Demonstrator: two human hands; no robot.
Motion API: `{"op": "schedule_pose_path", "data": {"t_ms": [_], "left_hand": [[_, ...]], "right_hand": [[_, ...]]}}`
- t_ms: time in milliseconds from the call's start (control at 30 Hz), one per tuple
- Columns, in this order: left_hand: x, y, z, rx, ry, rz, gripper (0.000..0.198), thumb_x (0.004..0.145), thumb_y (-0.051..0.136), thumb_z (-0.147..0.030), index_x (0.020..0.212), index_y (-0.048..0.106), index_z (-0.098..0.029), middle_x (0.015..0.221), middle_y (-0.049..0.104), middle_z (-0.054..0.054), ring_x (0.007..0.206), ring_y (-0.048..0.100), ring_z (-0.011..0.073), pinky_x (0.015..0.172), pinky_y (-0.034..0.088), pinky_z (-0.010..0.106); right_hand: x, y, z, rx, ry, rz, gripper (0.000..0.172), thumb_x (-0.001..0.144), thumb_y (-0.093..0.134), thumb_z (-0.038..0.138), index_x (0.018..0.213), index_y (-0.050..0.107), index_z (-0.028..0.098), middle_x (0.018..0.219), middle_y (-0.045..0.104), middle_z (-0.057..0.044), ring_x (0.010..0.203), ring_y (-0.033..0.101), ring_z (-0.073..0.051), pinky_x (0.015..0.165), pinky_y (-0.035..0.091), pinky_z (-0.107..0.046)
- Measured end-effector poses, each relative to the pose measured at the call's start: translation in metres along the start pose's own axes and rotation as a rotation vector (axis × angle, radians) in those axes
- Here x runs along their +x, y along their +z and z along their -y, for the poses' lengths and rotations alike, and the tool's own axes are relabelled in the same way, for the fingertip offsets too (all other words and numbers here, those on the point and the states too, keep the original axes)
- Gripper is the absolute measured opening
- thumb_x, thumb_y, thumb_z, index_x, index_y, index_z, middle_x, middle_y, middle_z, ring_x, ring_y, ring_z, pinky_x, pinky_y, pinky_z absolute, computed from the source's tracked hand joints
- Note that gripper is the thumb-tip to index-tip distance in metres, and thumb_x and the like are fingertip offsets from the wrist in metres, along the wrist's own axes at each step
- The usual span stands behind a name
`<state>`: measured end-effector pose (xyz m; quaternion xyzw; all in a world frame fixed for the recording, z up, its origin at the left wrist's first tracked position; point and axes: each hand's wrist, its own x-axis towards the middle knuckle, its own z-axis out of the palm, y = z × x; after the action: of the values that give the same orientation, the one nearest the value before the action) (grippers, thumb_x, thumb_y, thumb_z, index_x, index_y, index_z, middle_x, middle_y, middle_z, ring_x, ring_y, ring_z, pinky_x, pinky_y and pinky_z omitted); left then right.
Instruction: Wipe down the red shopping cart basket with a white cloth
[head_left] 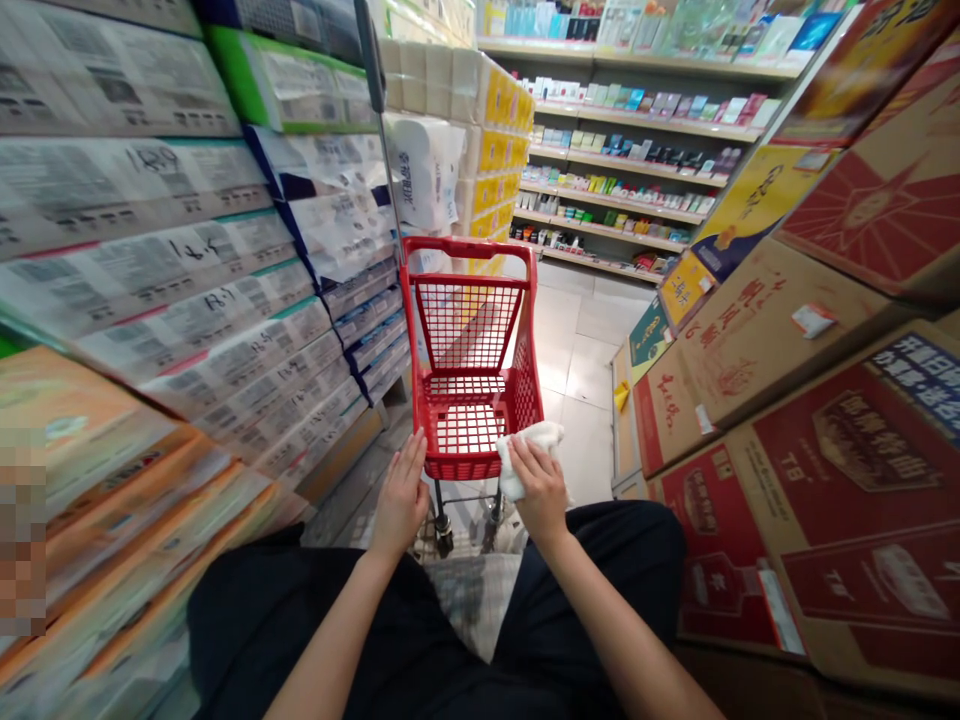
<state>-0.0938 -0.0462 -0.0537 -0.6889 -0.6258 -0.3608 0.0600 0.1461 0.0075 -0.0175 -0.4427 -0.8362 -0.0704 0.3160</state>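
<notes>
A small red shopping cart (472, 375) with grid sides stands upright right before my knees. My left hand (405, 492) rests against its near left corner, fingers stretched out and lying flat, with nothing visible in it. At the near right corner, my right hand (538, 484) is closed over a bunched white cloth (553, 436) and presses it to the cart's side. Part of the cloth is hidden under the fingers. Through the grid of the basket, pale floor shows. Below hang the cart's thin legs and a dark wheel (444, 533).
Stacked packages with handwritten numbers (187, 250) line the left side. Cartons (750, 340) are piled on the right. Yellow and white tissue packs (495, 150) stand ahead, with shelves of small boxes (622, 145) behind. A tiled floor (570, 340) runs between.
</notes>
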Motion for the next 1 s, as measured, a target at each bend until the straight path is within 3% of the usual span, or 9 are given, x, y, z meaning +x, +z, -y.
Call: {"op": "schedule_pose_path", "data": {"t_ms": [167, 267, 400, 600, 700, 800, 1000], "left_hand": [[-0.003, -0.004, 0.002, -0.001, 0.004, 0.039, 0.077, 0.085, 0.040, -0.006, 0.155, 0.014, -0.022, 0.159, 0.030, 0.010, 0.147, 0.026, 0.0230, 0.118, 0.029, 0.048], [-0.004, -0.009, 0.004, 0.003, 0.029, 0.081, 0.077, 0.086, 0.044, -0.009, 0.155, 0.013, -0.020, 0.159, 0.028, 0.012, 0.148, 0.024, 0.0246, 0.118, 0.028, 0.049], [-0.002, -0.010, 0.001, 0.005, 0.021, 0.078, 0.075, 0.085, 0.039, -0.005, 0.155, 0.015, -0.020, 0.158, 0.030, 0.011, 0.148, 0.024, 0.0232, 0.118, 0.029, 0.048], [0.002, -0.006, -0.003, 0.007, -0.003, 0.028, 0.078, 0.083, 0.036, 0.000, 0.155, 0.015, -0.024, 0.158, 0.032, 0.008, 0.147, 0.028, 0.0217, 0.117, 0.031, 0.047], [0.002, -0.005, -0.003, 0.005, 0.011, 0.016, 0.080, 0.083, 0.037, 0.000, 0.155, 0.013, -0.024, 0.158, 0.032, 0.008, 0.146, 0.028, 0.0222, 0.117, 0.031, 0.047], [0.001, -0.004, -0.002, 0.004, 0.007, 0.011, 0.080, 0.084, 0.038, -0.001, 0.155, 0.013, -0.025, 0.158, 0.031, 0.009, 0.146, 0.028, 0.0226, 0.117, 0.031, 0.048], [0.000, -0.006, 0.001, -0.004, 0.012, 0.031, 0.077, 0.085, 0.037, -0.003, 0.155, 0.014, -0.025, 0.158, 0.030, 0.009, 0.146, 0.028, 0.0229, 0.116, 0.031, 0.048]], "right_hand": [[0.023, 0.025, 0.086, 0.108, -0.038, 0.161, 0.052, 0.087, 0.053, 0.015, 0.139, 0.050, 0.018, 0.143, 0.053, -0.008, 0.118, 0.048, -0.028, 0.092, 0.039, -0.041], [0.032, 0.031, 0.108, 0.135, -0.041, 0.205, 0.053, 0.087, 0.055, 0.020, 0.140, 0.049, 0.015, 0.146, 0.050, -0.009, 0.115, 0.048, -0.028, 0.089, 0.041, -0.042], [0.023, 0.026, 0.086, 0.137, -0.141, 0.167, 0.053, 0.090, 0.052, 0.017, 0.143, 0.045, 0.018, 0.146, 0.050, -0.006, 0.121, 0.045, -0.025, 0.092, 0.040, -0.039], [0.000, -0.002, -0.007, 0.051, -0.116, 0.040, 0.053, 0.091, 0.050, 0.012, 0.142, 0.048, 0.022, 0.140, 0.058, -0.005, 0.125, 0.047, -0.022, 0.097, 0.036, -0.036], [-0.004, -0.013, -0.036, 0.010, -0.052, 0.004, 0.050, 0.090, 0.049, 0.011, 0.138, 0.052, 0.024, 0.137, 0.060, -0.004, 0.126, 0.049, -0.022, 0.097, 0.034, -0.035], [-0.005, -0.011, -0.025, -0.014, 0.042, 0.000, 0.050, 0.089, 0.049, 0.008, 0.135, 0.055, 0.025, 0.135, 0.061, -0.005, 0.127, 0.050, -0.023, 0.101, 0.027, -0.038], [0.012, 0.017, 0.061, 0.136, -0.021, 0.146, 0.053, 0.087, 0.056, 0.018, 0.140, 0.048, 0.022, 0.142, 0.056, -0.004, 0.129, 0.045, -0.025, 0.112, 0.016, -0.045]]}}
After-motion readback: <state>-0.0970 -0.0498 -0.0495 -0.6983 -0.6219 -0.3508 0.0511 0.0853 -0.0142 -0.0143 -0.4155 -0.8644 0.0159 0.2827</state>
